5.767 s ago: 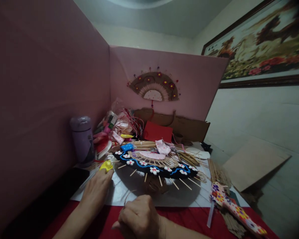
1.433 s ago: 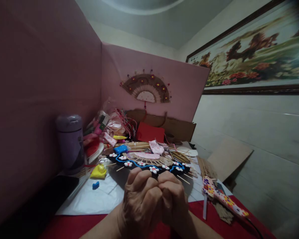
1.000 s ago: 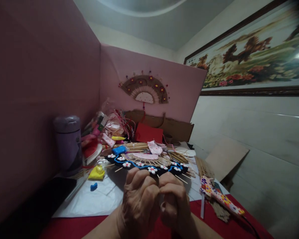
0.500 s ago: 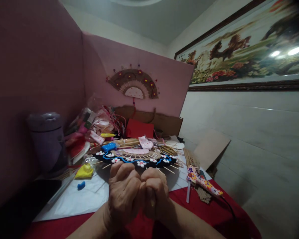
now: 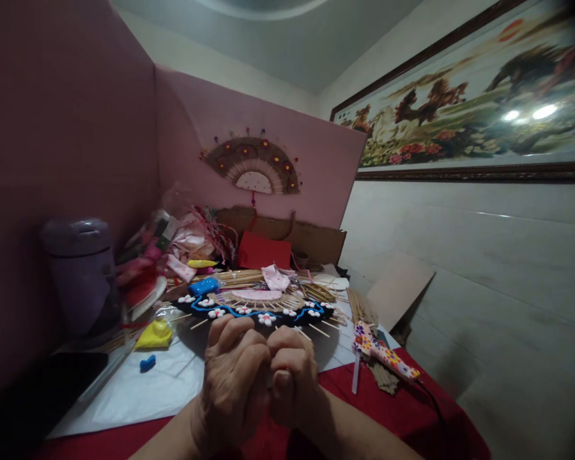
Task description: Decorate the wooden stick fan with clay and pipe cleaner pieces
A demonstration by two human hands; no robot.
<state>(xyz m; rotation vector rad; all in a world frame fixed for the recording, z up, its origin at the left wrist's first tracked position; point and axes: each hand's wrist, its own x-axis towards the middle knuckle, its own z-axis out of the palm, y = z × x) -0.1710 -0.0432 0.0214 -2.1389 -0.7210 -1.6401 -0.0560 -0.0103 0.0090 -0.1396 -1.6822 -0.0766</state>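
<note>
Two bare hands are meeting at the lower centre, over the near side of a table. The left hand (image 5: 232,377) is turning its back to the viewer, fingers curling inward; the right hand (image 5: 292,377) is curling too, thumb bent against its fingers. Their knuckles are pressing together, and the fingers are hiding whatever might be pinched between them, so that cannot be told.

Just beyond the hands, a black fan (image 5: 256,296) is lying with its curved edge toward the person, showing white flowers, a wavy blue line and thin sticks jutting out. The knuckles are covering part of that edge; whether they are touching it is unclear.

To the left, a yellow packet (image 5: 154,335) and a small blue lump (image 5: 147,363) are resting on a white sheet (image 5: 138,396). A purple bottle (image 5: 82,281) is standing farther left. To the right, a flowered glue gun (image 5: 381,353) is lying near the edge of the red cloth (image 5: 364,396). Behind, a brown fan (image 5: 249,150) is hanging on a pink panel (image 5: 326,166).
</note>
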